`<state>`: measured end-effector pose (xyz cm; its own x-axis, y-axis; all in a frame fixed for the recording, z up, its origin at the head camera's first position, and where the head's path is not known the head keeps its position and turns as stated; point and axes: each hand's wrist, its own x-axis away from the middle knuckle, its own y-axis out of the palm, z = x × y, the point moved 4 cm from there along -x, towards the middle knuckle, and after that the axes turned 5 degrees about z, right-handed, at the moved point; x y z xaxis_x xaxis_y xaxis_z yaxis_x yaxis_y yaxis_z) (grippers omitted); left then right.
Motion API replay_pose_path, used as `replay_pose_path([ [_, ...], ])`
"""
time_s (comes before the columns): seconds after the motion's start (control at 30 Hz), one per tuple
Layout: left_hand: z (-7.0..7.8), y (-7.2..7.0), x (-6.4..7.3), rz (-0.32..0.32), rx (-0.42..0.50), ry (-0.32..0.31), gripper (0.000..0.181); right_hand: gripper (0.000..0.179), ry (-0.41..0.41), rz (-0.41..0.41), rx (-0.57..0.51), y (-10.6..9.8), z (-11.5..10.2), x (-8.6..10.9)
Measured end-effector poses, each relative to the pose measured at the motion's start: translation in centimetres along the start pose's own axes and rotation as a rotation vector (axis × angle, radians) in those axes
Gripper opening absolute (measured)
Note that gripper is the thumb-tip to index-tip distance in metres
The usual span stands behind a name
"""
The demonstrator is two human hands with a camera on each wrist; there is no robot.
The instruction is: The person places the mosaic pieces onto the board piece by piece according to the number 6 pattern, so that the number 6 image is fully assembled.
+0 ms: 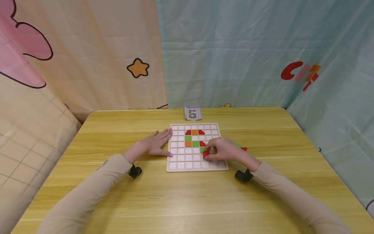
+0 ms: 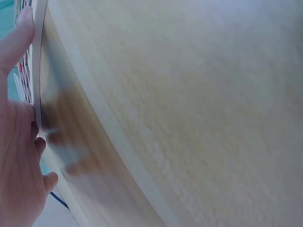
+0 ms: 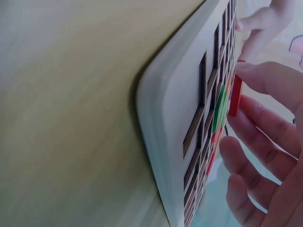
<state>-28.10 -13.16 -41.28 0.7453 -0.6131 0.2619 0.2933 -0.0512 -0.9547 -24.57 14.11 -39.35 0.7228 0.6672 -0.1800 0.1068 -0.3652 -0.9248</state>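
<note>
A square white board with a raised grid (image 1: 181,165) lies on the table, and red, orange and green tiles (image 1: 195,143) sit in several of its cells. My right hand (image 1: 223,149) pinches a red tile (image 1: 205,155) between thumb and fingers over the board's lower right part. In the right wrist view that red tile (image 3: 236,94) stands on edge between the fingertips, close over the grid. My left hand (image 1: 156,143) rests at the board's left edge with fingers spread and straight; in the left wrist view its thumb (image 2: 21,40) lies over the rim.
A small printed card (image 1: 193,113) with a coloured grid pattern lies behind the board. Loose green and red tiles (image 1: 243,149) lie on the table right of the board, partly hidden by my right hand. Printed curtains (image 1: 233,58) hang behind the wooden table (image 1: 175,201).
</note>
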Motion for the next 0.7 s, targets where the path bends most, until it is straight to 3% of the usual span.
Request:
replay_pose_path([
  [0.7, 0.1, -0.1, 0.1, -0.003, 0.001, -0.004, 0.104, 0.019, 0.004, -0.046, 0.044, 1.2, -0.3, -0.4],
])
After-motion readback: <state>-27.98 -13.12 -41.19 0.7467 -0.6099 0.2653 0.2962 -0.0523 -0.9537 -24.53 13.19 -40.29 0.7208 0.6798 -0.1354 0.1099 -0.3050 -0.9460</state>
